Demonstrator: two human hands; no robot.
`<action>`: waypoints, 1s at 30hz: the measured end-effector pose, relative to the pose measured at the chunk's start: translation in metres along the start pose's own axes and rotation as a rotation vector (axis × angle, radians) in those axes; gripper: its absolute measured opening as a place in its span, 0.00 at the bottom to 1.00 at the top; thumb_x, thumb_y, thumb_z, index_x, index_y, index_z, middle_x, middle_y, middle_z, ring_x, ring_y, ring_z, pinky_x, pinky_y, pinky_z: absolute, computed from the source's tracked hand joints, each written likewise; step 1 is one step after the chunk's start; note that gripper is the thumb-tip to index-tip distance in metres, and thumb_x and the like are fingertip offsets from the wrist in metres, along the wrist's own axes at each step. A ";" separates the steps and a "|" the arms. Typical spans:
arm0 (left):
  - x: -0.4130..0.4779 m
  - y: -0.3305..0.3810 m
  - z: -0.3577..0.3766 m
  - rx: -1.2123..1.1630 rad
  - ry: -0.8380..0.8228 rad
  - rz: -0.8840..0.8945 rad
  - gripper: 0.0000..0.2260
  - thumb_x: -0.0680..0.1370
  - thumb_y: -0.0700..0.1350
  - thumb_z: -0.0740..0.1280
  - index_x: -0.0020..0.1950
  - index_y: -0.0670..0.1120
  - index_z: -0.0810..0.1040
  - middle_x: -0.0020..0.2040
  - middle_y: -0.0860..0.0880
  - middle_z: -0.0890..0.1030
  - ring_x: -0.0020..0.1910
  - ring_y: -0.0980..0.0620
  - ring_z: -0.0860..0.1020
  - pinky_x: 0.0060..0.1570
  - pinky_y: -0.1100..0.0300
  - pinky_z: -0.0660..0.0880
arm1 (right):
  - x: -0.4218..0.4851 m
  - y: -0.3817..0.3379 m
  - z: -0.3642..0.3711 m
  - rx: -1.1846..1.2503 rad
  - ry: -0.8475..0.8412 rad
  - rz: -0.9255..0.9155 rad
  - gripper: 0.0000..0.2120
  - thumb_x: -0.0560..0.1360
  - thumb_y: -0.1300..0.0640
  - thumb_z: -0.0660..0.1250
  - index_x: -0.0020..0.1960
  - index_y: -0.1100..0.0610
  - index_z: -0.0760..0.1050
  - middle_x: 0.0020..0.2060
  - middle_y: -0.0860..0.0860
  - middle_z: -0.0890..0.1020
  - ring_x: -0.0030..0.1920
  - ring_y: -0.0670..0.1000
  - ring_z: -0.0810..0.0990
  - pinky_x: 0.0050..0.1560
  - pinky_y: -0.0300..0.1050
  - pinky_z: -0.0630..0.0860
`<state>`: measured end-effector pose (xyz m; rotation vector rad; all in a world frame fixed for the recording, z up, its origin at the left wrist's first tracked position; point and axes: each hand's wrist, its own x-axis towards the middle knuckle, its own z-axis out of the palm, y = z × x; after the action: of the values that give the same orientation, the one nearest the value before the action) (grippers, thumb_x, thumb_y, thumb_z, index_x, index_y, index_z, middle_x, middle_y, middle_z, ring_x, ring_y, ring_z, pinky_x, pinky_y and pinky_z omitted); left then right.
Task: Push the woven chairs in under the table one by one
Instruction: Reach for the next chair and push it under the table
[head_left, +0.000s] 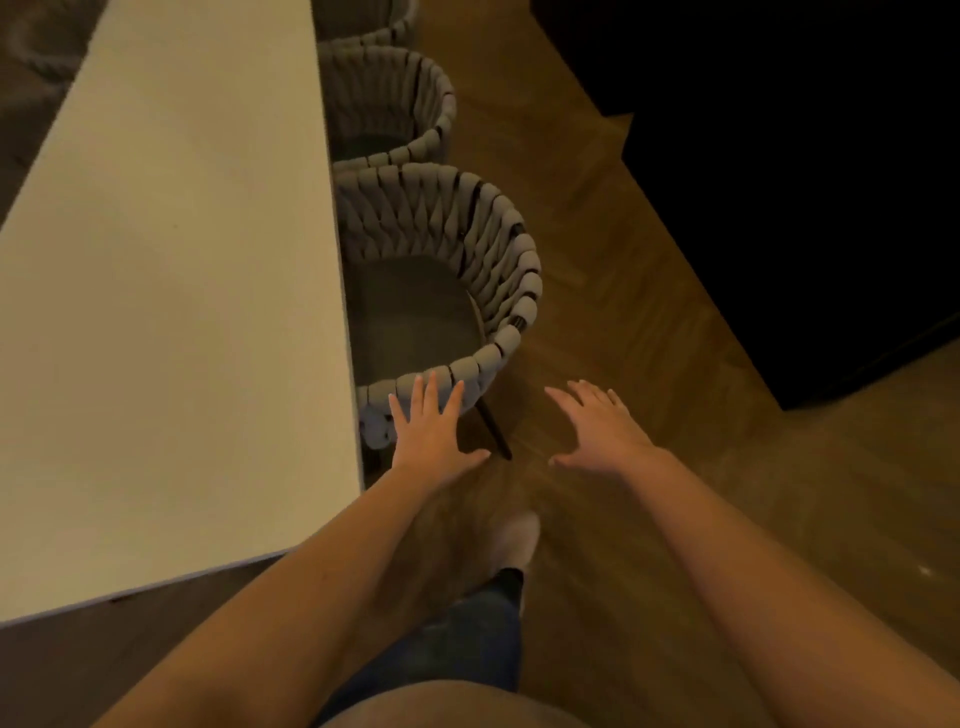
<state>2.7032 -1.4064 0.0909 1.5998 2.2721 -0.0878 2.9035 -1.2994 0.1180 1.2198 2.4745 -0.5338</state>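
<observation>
Three grey woven chairs stand in a row along the right side of a long white table (171, 291). The nearest woven chair (483, 260) has its seat partly under the table edge, its curved back toward the wooden floor. The middle woven chair (400, 98) and the far woven chair (363, 21) sit farther along, partly hidden by the tabletop. My left hand (431, 436) is open with fingers spread, its fingertips over the near rim of the nearest chair. My right hand (602, 426) is open too, hovering over the floor to the right of that chair, touching nothing.
Wooden floor (623, 519) runs along the chairs' right side. A large dark piece of furniture (805, 182) fills the upper right. My foot in a light shoe (514, 540) is on the floor just behind the nearest chair. A patterned rug (36, 57) lies beyond the table's left.
</observation>
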 end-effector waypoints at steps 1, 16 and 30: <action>0.021 0.008 -0.003 -0.010 -0.003 -0.007 0.43 0.75 0.67 0.62 0.80 0.53 0.42 0.79 0.45 0.38 0.77 0.42 0.36 0.73 0.37 0.37 | 0.023 0.012 -0.010 -0.013 -0.002 -0.032 0.47 0.71 0.43 0.73 0.79 0.45 0.47 0.79 0.52 0.51 0.79 0.54 0.46 0.76 0.56 0.44; 0.270 0.085 -0.053 -0.202 -0.215 -0.237 0.47 0.73 0.67 0.65 0.80 0.49 0.42 0.80 0.44 0.47 0.78 0.42 0.41 0.73 0.35 0.39 | 0.287 0.148 -0.172 -0.309 -0.108 -0.344 0.48 0.71 0.50 0.75 0.79 0.46 0.47 0.79 0.53 0.51 0.79 0.54 0.46 0.77 0.56 0.45; 0.356 0.171 -0.039 -0.742 -0.090 -1.009 0.44 0.73 0.64 0.67 0.80 0.50 0.47 0.78 0.45 0.57 0.78 0.44 0.51 0.74 0.38 0.42 | 0.487 0.147 -0.249 -0.759 -0.246 -1.080 0.48 0.70 0.49 0.75 0.79 0.47 0.48 0.79 0.53 0.52 0.78 0.54 0.48 0.77 0.57 0.46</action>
<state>2.7457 -1.0157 0.0383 0.0386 2.3729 0.3737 2.7083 -0.7688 0.0911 -0.4775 2.5181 0.0728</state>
